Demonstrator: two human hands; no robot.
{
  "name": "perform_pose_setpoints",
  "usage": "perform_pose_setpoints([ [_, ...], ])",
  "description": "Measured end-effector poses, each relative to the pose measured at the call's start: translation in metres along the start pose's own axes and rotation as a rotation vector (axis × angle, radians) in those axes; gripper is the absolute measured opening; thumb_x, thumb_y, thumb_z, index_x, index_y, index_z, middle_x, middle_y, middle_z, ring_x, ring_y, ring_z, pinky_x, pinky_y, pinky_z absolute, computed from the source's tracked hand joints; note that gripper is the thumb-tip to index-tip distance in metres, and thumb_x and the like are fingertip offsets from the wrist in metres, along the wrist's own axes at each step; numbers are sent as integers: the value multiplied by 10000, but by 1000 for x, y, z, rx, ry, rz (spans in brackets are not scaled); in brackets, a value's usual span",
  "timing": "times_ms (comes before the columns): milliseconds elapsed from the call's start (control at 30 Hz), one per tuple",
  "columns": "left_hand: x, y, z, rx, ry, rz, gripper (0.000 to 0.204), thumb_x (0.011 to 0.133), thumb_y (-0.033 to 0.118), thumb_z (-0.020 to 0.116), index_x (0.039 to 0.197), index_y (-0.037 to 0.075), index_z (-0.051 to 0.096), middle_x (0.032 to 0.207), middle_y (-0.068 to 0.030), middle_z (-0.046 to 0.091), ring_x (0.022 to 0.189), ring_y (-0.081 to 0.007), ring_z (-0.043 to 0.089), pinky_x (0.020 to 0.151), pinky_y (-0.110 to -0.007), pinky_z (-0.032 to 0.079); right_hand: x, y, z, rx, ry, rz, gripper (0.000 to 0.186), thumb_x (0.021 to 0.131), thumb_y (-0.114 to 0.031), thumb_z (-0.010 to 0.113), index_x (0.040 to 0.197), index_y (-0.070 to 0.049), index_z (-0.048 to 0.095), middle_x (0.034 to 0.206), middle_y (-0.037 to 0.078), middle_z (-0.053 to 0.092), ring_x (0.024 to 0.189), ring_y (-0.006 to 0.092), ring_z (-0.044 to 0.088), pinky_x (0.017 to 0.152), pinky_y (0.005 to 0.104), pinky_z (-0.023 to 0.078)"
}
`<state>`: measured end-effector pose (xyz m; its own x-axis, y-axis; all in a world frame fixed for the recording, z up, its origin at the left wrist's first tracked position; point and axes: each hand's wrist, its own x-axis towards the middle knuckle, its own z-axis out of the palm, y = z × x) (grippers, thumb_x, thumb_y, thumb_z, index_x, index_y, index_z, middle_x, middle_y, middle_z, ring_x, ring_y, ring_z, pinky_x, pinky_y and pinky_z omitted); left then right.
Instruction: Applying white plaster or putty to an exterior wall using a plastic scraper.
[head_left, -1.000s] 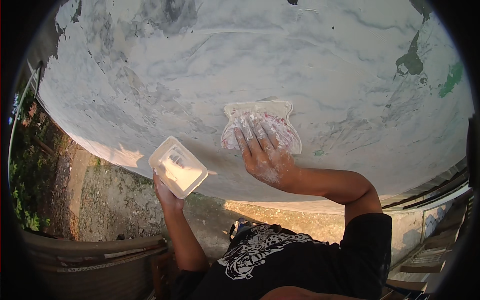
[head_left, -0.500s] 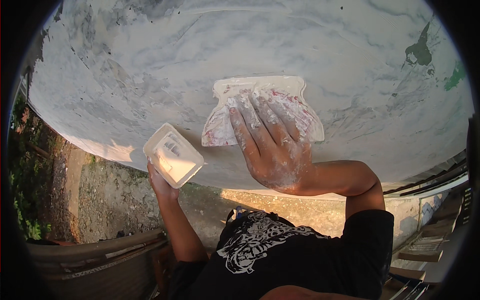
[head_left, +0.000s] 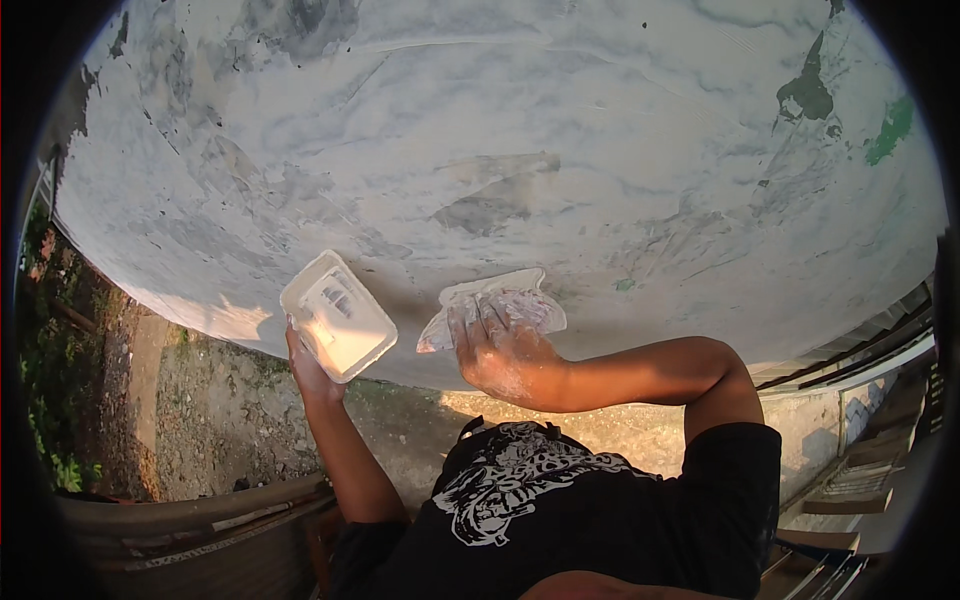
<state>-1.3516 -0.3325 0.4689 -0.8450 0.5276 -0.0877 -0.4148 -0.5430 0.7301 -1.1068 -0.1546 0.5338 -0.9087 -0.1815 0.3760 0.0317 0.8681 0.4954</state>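
My right hand [head_left: 510, 358] grips a wide, flat putty spreader [head_left: 540, 300], smeared white with pinkish streaks, low against the wall [head_left: 660, 130]. White paste coats the fingers, which lie over the spreader's face; the thumb is hidden. To the left, my left hand [head_left: 312, 368] holds a rectangular cream plastic tub [head_left: 368, 302] by its side, tilted so the inside shows. White material lies in the tub. The wall carries a patchy white and grey coat, with darker grey streaks just above the spreader.
A dark bare patch [head_left: 808, 92] and a green patch [head_left: 890, 130] mark the wall's right side. Rough ground [head_left: 230, 420] runs along the wall's foot. Plants [head_left: 50, 400] stand at far left, a ledge [head_left: 200, 530] at lower left, and wooden pieces [head_left: 850, 500] at lower right.
My right hand has drawn the spreader down the wall and slightly left, tilting it; grey streaks show where it was. The tub in my left hand has shifted slightly left.
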Motion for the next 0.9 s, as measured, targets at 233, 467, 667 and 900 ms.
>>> perform_pose_setpoints([
  [233,-21,13,-12,10,40,77,531,1077,452,374,1417,52,460,1282,-127,601,1127,-271,636,960,-430,560,62,38,-50,-25,377,45,529,707,-139,643,1147,153,656,1110,304,679,1112,417,668,926,440,565],
  [467,-46,12,-24,5,143,104,529,1083,424,369,1417,23,453,1303,-147,596,1156,-288,638,970,-433,559,33,-18,40,-99,-45,-87,505,744,-132,633,1192,99,665,1117,273,698,1091,400,682,960,434,548],
  [667,-59,4,-44,49,260,188,496,1083,369,397,1397,-12,447,1284,-158,596,1129,-275,648,961,-420,557,91,2,-20,590,11,47,315,862,-64,609,1140,67,679,1068,285,702,867,337,723,738,440,569],
  [900,-50,-22,-41,-13,271,264,394,1083,297,426,1302,-23,500,1203,-118,628,1073,-206,651,940,-341,528,132,-1,65,1145,-53,356,405,1009,-245,561,1305,32,545,1179,293,616,1040,458,636,869,502,513],
])
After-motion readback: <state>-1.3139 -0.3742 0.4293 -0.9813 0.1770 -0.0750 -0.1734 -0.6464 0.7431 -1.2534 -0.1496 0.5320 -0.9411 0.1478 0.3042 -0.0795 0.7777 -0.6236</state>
